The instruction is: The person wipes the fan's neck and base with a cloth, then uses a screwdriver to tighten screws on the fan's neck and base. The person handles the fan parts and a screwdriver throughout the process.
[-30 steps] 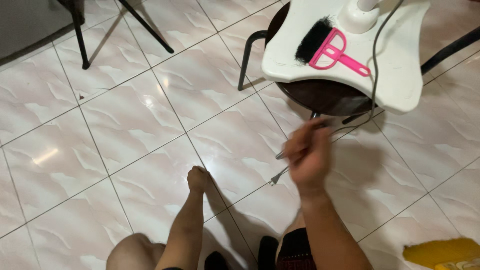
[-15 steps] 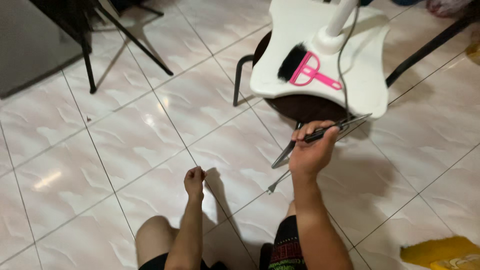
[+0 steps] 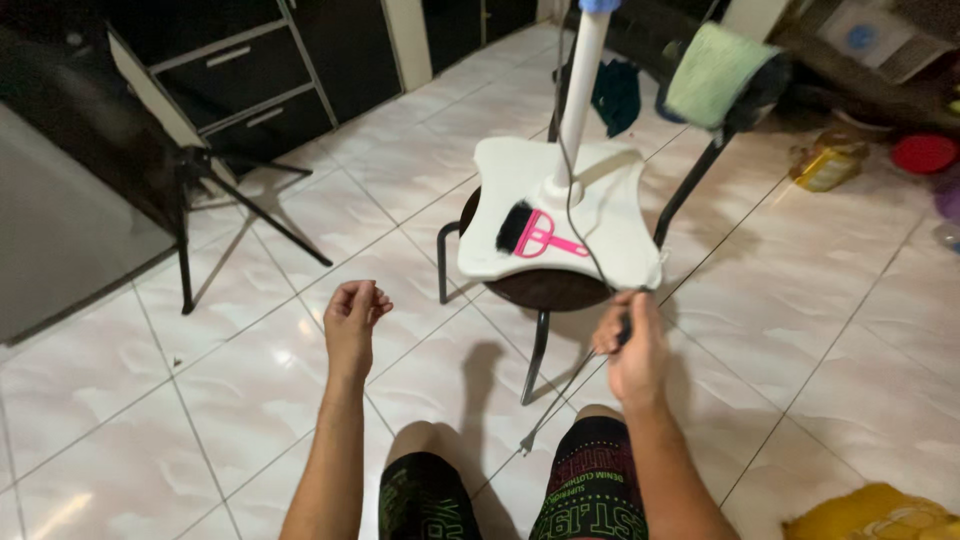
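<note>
My right hand is shut on a thin black-handled tool, just below the front edge of a white fan base. The base rests on a dark round stool, and a white pole rises from it. A pink hand brush with black bristles lies on the base. A grey cord runs down past my right hand to a plug on the floor. My left hand hovers over the tiles to the left of the stool, its fingers curled in and nothing in it.
Black tripod legs stand at the left in front of dark drawers. A green cloth hangs on a black chair behind the stool. A yellow cloth lies at the bottom right. A yellow bag and a red lid sit at the far right.
The view has tilted up and pulled back, so the stool looks farther away. My right hand has drawn back with the tool still in it. My left hand has lifted off the floor.
</note>
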